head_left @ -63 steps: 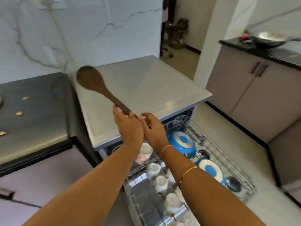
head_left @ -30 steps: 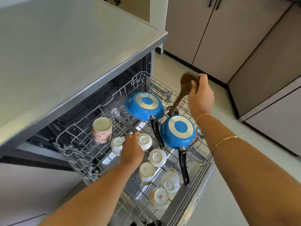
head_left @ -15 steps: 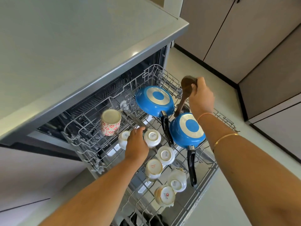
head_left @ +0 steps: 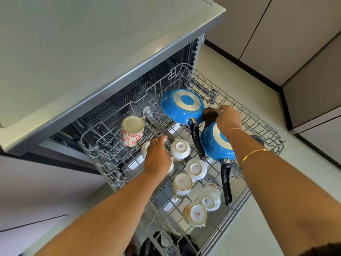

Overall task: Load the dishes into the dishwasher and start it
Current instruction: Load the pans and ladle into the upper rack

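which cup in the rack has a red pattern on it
The tall cup at the rack's back left; the other cups are white or cream.
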The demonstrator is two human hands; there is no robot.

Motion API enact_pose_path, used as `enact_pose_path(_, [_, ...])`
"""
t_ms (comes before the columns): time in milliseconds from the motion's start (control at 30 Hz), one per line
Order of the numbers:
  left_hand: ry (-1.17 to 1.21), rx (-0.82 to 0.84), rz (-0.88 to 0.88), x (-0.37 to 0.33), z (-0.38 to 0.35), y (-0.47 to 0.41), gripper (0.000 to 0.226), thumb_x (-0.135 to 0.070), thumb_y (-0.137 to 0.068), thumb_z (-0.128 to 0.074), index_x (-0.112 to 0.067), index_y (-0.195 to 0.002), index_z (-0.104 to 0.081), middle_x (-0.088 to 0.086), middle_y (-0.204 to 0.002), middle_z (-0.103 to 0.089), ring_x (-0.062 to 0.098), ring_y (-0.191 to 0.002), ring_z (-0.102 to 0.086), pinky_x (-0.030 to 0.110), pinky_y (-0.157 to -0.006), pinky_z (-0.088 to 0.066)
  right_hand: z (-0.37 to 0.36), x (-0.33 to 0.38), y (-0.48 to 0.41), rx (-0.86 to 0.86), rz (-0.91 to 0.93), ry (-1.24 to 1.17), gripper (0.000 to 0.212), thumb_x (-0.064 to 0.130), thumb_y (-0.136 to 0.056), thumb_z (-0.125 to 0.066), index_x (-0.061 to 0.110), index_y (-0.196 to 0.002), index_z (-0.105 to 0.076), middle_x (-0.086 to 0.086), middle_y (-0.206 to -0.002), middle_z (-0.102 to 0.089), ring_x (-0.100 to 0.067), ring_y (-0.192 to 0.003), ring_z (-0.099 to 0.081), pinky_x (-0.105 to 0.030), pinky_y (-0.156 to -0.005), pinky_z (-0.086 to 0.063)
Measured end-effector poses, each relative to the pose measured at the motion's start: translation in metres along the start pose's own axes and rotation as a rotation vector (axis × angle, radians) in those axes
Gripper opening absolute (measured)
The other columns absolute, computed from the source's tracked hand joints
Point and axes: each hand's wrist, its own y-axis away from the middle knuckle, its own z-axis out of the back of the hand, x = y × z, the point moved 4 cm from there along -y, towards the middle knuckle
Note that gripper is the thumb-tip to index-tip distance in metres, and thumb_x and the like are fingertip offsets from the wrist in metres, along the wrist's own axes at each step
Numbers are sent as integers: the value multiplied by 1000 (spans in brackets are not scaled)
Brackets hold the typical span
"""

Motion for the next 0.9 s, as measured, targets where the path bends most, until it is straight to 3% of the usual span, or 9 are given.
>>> enact_pose_path(300, [60, 34, -39, -8, -13, 20, 48, 2, -89, -51, -14, -134, -43, 9, -136, -45, 27, -126, -43, 39, -101, -39, -9, -14, 18, -41, 89, -22, 40, 2, -94, -35, 12, -128, -51, -15, -120, -57, -31, -106, -55, -32, -79, -41])
enact_pose_path(467, [25, 48, -28, -13, -24, 39, 47, -1, -90, -50, -14, -134, -41, 7, -136, -43, 25, -126, -43, 38, -100, -41, -23, -19, 56, -116, 286, 25, 28, 4, -95, -35, 4, -114, -56, -16, -104, -62, -33, -91, -58, -36, -73, -44])
enact_pose_path(667, [56, -14, 5, -18, -28, 70, 48, -1, -92, -49, -16, -136, -40, 6, -136, -43, 24, -125, -44, 32, -95, -40, -48, -17, 99, -5, 528, 86, 25, 8, -95, -40, 4, -114, -55, -18, -108, -59, -39, -94, -58, -41, -73, -47])
enact_pose_path(900, [79, -180, 165, -14, -41, 117, 43, -5, -93, -46, -14, -135, -42, 9, -133, -46, 26, -124, -42, 36, -98, -38, -70, -24, 146, 156, 744, 237, 22, 8, -94, -41, 6, -112, -54, -13, -109, -57, -33, -95, -58, -30, -65, -35])
